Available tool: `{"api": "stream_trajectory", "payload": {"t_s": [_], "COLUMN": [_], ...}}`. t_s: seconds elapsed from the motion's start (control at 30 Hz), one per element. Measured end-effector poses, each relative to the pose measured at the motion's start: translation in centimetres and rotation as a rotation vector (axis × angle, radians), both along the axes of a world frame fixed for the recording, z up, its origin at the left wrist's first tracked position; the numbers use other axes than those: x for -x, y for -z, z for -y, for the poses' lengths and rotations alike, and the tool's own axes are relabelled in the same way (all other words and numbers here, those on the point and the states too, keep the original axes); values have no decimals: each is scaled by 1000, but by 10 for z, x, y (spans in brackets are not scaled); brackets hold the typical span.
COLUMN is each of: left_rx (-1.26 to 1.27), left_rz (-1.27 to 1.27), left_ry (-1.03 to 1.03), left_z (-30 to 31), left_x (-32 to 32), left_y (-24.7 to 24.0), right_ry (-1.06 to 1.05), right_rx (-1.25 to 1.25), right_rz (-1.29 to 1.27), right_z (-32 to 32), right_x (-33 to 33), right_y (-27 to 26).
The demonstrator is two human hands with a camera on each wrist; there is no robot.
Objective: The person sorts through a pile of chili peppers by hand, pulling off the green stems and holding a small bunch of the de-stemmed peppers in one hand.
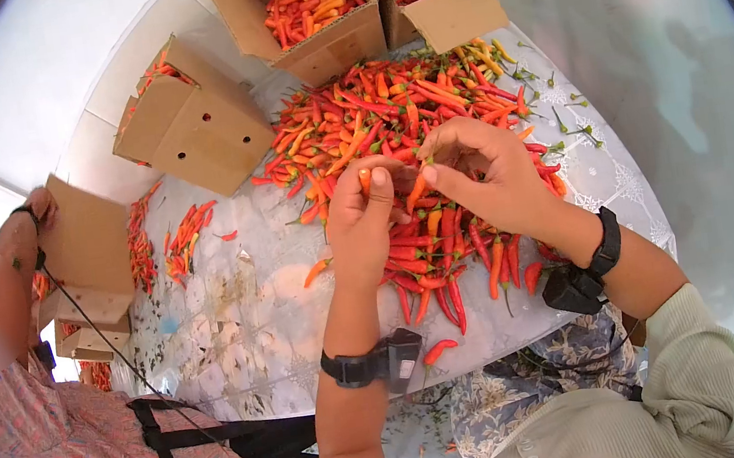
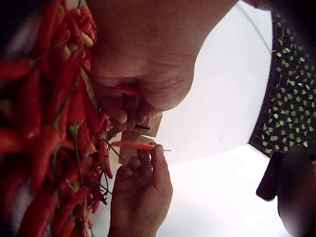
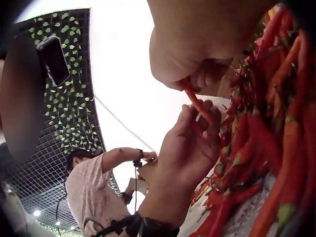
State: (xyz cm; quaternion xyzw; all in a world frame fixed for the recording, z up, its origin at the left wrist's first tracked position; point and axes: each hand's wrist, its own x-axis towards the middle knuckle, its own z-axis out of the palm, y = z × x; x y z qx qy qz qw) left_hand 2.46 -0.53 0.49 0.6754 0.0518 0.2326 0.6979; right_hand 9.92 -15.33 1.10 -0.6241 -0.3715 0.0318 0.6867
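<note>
Over a heap of red and orange chili peppers (image 1: 424, 96), both hands are raised close together. The right hand (image 1: 495, 177) pinches an orange chili pepper (image 1: 416, 193) between thumb and fingers; in the left wrist view this chili (image 2: 133, 144) lies nearly level, with a thin stem at its end. Facing it is the left hand (image 1: 360, 230), fingers curled, with another chili (image 1: 365, 179) showing between thumb and forefinger. A bit of red chili (image 2: 128, 90) also shows inside the left hand in its wrist view. In the right wrist view, the pinched chili (image 3: 198, 106) reaches the left fingertips.
Cardboard boxes holding chilies stand behind the heap, one box (image 1: 191, 127) at the left back and another (image 1: 335, 52) farther right. Loose green stems (image 1: 591, 135) lie on the patterned tablecloth (image 1: 242, 338). At the left, another person (image 1: 89, 442) grips a cardboard box (image 1: 87, 247).
</note>
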Motion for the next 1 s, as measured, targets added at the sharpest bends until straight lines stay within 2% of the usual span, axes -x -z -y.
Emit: {"api": "stream_trajectory", "payload": {"t_s": [0.1,0.17,0.27,0.47,0.67,1.0], "left_rx": [-110,-64,-54,-76,-64,-4], "left_rz": [-52,-60,-86,-70,-53,-81], "left_ry": [130,176,212,255,330,407], "left_z": [-3,-2,-2,-4,-6,-4], "left_x": [3,3,6,6,8,11], "left_y": [-1,0,-2,4,2,-4], "right_ry": [-52,-46,61,-56,-271,-447], "right_rx": [-17,-7,56,159,22,35], "right_rz": [7,46,318,137,-113,-251], "right_z": [-3,-3,-1,4,1,4], "right_x": [1,1,-10,-11,-19,-23], "right_y": [5,4,7,3,11,9]}}
